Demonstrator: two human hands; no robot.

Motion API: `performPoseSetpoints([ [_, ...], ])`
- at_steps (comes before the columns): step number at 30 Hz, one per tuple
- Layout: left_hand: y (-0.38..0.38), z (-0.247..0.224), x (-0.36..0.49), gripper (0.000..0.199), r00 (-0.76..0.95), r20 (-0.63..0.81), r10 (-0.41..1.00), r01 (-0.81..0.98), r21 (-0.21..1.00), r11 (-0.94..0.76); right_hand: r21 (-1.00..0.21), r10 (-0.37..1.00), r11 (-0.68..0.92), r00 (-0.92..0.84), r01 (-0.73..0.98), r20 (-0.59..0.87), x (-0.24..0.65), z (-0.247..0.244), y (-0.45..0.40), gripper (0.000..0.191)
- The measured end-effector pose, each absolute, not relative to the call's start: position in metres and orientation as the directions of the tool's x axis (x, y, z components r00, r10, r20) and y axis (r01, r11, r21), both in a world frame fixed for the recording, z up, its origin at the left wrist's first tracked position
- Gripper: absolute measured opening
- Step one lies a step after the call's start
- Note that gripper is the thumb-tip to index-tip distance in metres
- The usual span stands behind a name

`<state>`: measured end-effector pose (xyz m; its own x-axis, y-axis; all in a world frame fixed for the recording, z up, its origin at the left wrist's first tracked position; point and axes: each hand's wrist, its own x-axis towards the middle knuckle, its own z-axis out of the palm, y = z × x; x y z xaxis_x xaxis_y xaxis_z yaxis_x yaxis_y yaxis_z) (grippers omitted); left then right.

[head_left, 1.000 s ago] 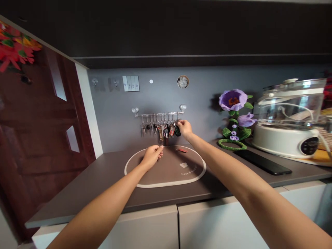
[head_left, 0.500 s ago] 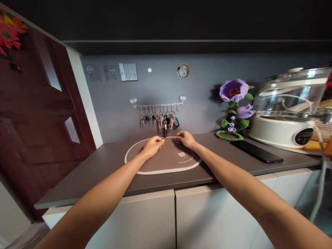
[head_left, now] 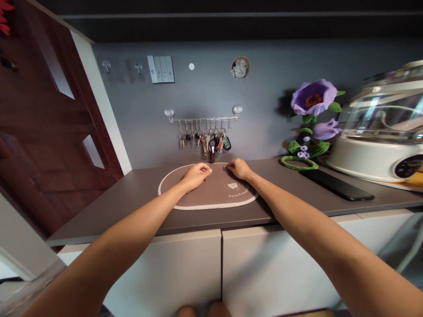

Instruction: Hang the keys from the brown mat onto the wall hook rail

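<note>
My left hand (head_left: pixel 197 176) is closed in a pinch just above the brown oval mat (head_left: pixel 211 200). A small dark bit shows beneath its fingers, too small to name. My right hand (head_left: pixel 238 169) is closed too, near the mat's back right edge. From its fingertips sticks out a small shiny metal piece (head_left: pixel 225 168), which looks like a key or key ring. The two hands are a short way apart. Behind them, several keys and fobs (head_left: pixel 212 144) hang from a clear hook rail (head_left: pixel 205 119) on the grey wall.
On the right, a black phone (head_left: pixel 337 185) lies on the dark counter (head_left: pixel 132 207), by purple artificial flowers (head_left: pixel 313 99) and a white appliance with a clear top (head_left: pixel 363 158). A dark shelf (head_left: pixel 211 28) hangs overhead. White cabinet doors (head_left: pixel 172 268) are below, a dark red door (head_left: pixel 39 132) left.
My view has tilted downward, so the wall and counter sit higher in the picture. Both hands stay over the mat, still pinched, with only slight movement.
</note>
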<state>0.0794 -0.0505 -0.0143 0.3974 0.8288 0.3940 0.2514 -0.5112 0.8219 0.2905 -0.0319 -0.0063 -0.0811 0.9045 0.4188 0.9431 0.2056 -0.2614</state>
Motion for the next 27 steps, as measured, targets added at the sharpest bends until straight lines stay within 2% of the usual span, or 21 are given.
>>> performPoseSetpoints([
  [10, -0.06, -0.007, 0.08, 0.021, 0.403, 0.373, 0.836, 0.276, 0.821, -0.499, -0.284, 0.905, 0.219, -0.086, 0.933, 0.417, 0.285, -0.003, -0.037, 0.018],
  [19, -0.057, -0.009, 0.079, 0.022, 0.397, 0.365, 0.842, 0.255, 0.838, -0.483, -0.429, 0.905, 0.257, -0.059, 0.866, 0.422, 0.283, 0.006, -0.046, 0.011],
  [27, -0.057, -0.01, 0.079, 0.022, 0.408, 0.368, 0.836, 0.252, 0.834, -0.491, -0.581, 0.911, 0.276, -0.016, 0.765, 0.412, 0.281, 0.011, -0.052, 0.014],
])
